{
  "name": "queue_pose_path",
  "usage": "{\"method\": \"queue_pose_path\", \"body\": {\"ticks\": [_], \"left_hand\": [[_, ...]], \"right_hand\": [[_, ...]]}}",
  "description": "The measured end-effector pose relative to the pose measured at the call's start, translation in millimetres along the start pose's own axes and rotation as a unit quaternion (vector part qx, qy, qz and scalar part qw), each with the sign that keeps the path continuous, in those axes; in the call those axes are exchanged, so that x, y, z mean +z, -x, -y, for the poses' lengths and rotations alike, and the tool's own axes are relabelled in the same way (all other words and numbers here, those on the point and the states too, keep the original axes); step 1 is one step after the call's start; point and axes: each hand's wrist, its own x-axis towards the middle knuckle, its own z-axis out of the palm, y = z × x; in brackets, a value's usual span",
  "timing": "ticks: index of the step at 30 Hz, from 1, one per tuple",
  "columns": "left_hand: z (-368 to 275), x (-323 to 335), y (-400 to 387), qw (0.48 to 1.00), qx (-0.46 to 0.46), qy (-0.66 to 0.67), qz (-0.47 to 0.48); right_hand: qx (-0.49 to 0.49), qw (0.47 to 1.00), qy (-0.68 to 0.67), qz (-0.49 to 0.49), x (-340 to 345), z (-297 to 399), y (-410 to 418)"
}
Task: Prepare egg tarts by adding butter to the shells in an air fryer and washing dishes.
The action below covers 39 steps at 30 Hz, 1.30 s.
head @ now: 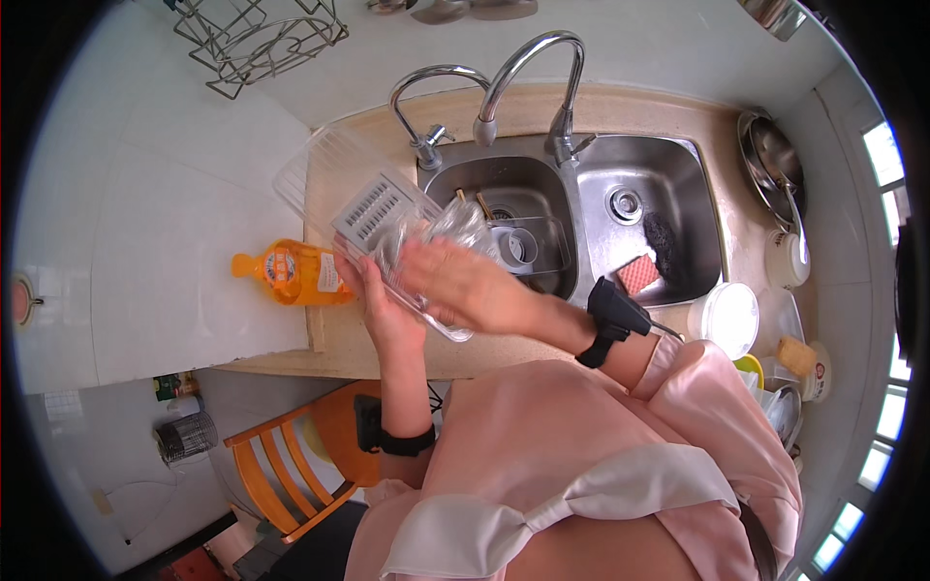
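My left hand (385,301) holds a clear plastic box (309,171) by its near side, tilted over the counter left of the double sink. In the box lies a flat grater plate (372,210) with rows of slots. Crumpled clear plastic film (461,221) is at the box's right end. My right hand (461,283), slightly blurred, lies over the film with its fingers spread; whether it grips the film cannot be told. An orange bottle (294,272) with a label lies just left of my left hand.
The left basin (501,167) holds a clear plastic container (552,250) and sticks. In the right basin (610,156) are a pink sponge (638,274) and a dark scouring pad (660,243). Two faucets (559,131) rise behind. Pans (774,156) and tubs (726,316) stand at right, a wooden chair (290,465) below left.
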Motion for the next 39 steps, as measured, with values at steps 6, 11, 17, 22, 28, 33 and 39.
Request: {"method": "queue_pose_path", "body": {"ticks": [6,11,17,22,28,33,39], "left_hand": [[4.6,0.8,-7.5,1.0,0.027,-0.011,-0.009],[-6.4,11.7,-8.6,0.998,-0.017,0.009,-0.053],[-2.5,14.8,-10.0,0.986,-0.051,-0.027,-0.157],[11.0,-10.0,-16.5,0.989,-0.073,0.037,-0.124],[28.0,-38.8,-25.8,0.966,-0.142,0.187,-0.106],[32.4,-31.1,-20.3,0.963,-0.156,0.188,-0.113],[23.2,-5.1,-11.1,0.991,-0.092,0.046,-0.085]], "right_hand": [[0.054,0.998,0.012,0.004,2.8,0.2,5.7],[-0.031,0.999,-0.027,0.031,11.4,8.8,12.7],[-0.124,0.992,0.027,0.019,-1.8,0.5,23.5],[-0.18,0.982,0.051,-0.011,-15.2,-1.5,31.2],[-0.074,0.997,-0.024,-0.022,-34.8,-7.8,42.3],[0.048,0.99,-0.061,-0.116,-37.0,-14.7,31.7],[0.276,0.898,-0.315,-0.134,-35.4,-18.7,11.3]]}}
